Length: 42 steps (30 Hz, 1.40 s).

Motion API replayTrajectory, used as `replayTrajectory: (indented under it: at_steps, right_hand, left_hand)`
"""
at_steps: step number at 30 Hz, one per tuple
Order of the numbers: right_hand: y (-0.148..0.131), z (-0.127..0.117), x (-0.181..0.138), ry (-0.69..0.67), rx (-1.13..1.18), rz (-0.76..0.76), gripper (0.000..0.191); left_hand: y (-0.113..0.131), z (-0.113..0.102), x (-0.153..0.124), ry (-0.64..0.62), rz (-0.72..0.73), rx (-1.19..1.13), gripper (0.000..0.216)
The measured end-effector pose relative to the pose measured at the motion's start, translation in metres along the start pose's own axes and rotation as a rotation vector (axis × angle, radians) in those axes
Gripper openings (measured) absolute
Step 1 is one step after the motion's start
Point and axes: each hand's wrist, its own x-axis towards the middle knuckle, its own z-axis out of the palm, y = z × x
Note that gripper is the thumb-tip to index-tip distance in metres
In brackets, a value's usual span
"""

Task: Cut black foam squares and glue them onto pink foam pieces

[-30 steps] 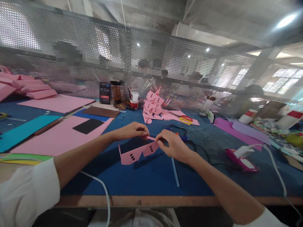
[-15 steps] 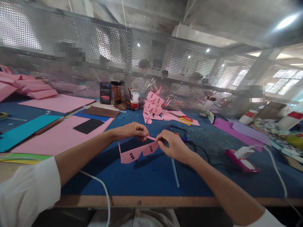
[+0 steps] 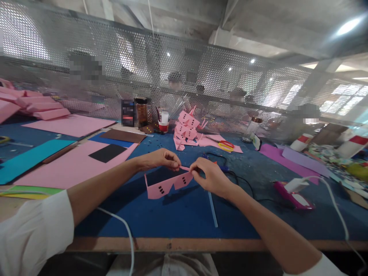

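A pair of pink paper glasses point(image 3: 161, 188) with small black squares on its front hangs just above the blue table. My left hand point(image 3: 161, 159) pinches the far end of one pink side arm. At the hinge corner of that same arm, my right hand point(image 3: 211, 176) grips with thumb and fingertips. The other side arm stands free at the left of the front. Behind my hands, several similar pink paper glasses point(image 3: 186, 128) lie in a pile. A clear glue stick point(image 3: 213, 211) rests on the table below my right hand.
Red and yellow scissors point(image 3: 226, 145) lie at the back. A dark cable point(image 3: 238, 180) runs beside my right hand, near a pink power strip point(image 3: 296, 197) with a white plug. Pink card sheets point(image 3: 71, 168) and a black piece point(image 3: 107, 153) lie left. A perforated metal screen point(image 3: 161, 69) stands behind.
The front of the paper glasses has shifted very slightly to the right. Both hands keep their hold on the side arm.
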Motion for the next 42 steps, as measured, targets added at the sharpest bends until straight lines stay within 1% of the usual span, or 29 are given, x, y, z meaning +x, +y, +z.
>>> replayTrajectory:
  at_steps: [4,12,23,28,35,42]
  right_hand:
    - [0.0003,0.0003,-0.0007,0.0,0.01,0.003,0.015]
    - [0.0009,0.0005,-0.0006,-0.003,0.013,0.012,0.015]
    - [0.0029,0.0007,-0.0007,0.007,0.006,0.028,0.015]
    - [0.0041,0.0006,-0.0012,0.015,-0.008,0.039,0.014]
    - [0.0031,-0.0007,-0.001,0.005,-0.01,0.041,0.014]
    - [0.0038,0.0001,-0.0013,0.01,-0.016,0.042,0.014]
  left_hand:
    - [-0.0003,-0.0001,0.0003,0.017,0.007,0.034,0.022]
    - [-0.0002,0.0013,0.0,0.012,0.022,0.073,0.021]
    - [-0.0001,0.0013,0.0004,0.024,0.027,0.064,0.024]
    - [-0.0013,0.0006,0.0002,0.006,0.008,0.062,0.025]
    - [0.0,-0.0006,-0.0006,-0.014,0.019,0.088,0.024]
    - [-0.0018,-0.0009,0.0002,-0.007,0.02,0.074,0.022]
